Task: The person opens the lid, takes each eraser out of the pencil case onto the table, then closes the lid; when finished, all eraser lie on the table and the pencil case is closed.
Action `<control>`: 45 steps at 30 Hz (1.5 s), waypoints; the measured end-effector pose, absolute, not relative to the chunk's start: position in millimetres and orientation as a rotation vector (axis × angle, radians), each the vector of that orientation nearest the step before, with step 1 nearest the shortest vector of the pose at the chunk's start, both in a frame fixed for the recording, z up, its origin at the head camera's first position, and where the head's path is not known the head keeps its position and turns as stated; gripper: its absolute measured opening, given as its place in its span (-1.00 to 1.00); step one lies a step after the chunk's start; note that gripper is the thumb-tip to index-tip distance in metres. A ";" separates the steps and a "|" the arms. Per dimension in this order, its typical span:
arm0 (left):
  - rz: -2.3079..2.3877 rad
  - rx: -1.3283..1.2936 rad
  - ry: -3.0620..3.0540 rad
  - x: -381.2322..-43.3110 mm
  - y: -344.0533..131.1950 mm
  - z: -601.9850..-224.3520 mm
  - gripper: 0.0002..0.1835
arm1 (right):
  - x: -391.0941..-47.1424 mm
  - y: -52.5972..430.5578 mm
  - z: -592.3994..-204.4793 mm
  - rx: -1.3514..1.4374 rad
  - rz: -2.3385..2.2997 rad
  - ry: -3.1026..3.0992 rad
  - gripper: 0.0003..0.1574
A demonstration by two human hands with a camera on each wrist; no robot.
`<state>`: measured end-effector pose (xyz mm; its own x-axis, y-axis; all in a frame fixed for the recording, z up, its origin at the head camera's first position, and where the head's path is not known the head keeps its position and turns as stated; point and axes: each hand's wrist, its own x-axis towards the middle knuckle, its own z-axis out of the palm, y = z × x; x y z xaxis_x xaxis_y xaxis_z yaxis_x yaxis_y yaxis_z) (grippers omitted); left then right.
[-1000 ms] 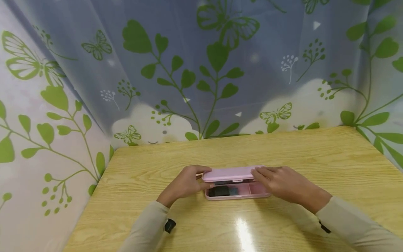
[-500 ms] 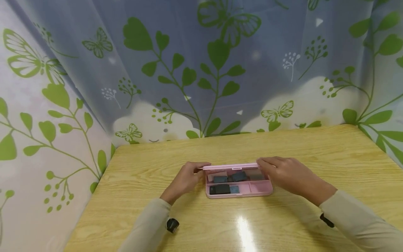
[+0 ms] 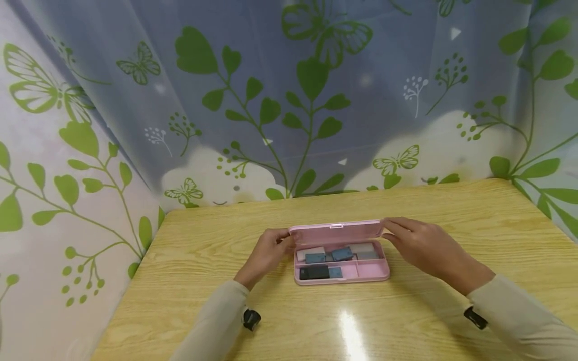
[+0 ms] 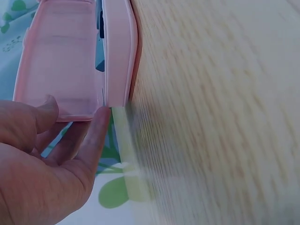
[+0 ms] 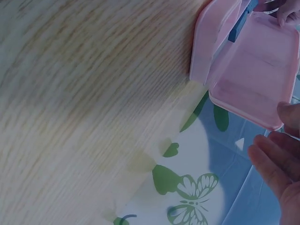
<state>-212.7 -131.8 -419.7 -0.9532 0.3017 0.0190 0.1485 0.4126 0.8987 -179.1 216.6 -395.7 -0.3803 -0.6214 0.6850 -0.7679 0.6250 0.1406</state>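
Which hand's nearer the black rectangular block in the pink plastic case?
Left hand, just left of the block. The right hand is at the right end of the case.

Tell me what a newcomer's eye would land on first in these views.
Probably the butterfly-and-leaf backdrop, green on blue and white, filling much of the head view behind the table. Next, the open pink case on the table, a black block in its near-left compartment. Then the left hand and right hand, holding its raised lid at opposite ends.
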 end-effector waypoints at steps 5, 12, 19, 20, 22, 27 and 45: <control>1.607 0.308 2.514 -216.3 -128.9 -421.2 -0.77 | -179.7 216.2 -399.4 1.075 0.291 -2.103 -0.28; 1.659 0.212 2.487 -222.5 -125.1 -425.5 -0.71 | -183.1 208.8 -405.6 1.112 0.318 -2.070 -0.31; 1.687 0.149 2.434 -224.5 -124.9 -432.1 -0.69 | -184.2 198.1 -412.1 1.145 0.399 -2.088 -0.31; 1.684 0.143 2.428 -224.8 -125.0 -432.9 -0.68 | -184.3 196.6 -413.2 1.152 0.413 -2.103 -0.32; 1.680 0.134 2.424 -225.5 -125.1 -434.5 -0.69 | -184.4 193.8 -415.3 1.169 0.428 -2.135 -0.51; 1.695 0.132 2.392 -226.4 -124.8 -437.0 -0.69 | -184.2 185.5 -420.7 1.206 0.445 -2.227 -0.59; 1.716 0.054 2.347 -228.4 -126.5 -440.5 -0.63 | -191.8 158.2 -436.2 1.226 0.420 -2.507 -0.75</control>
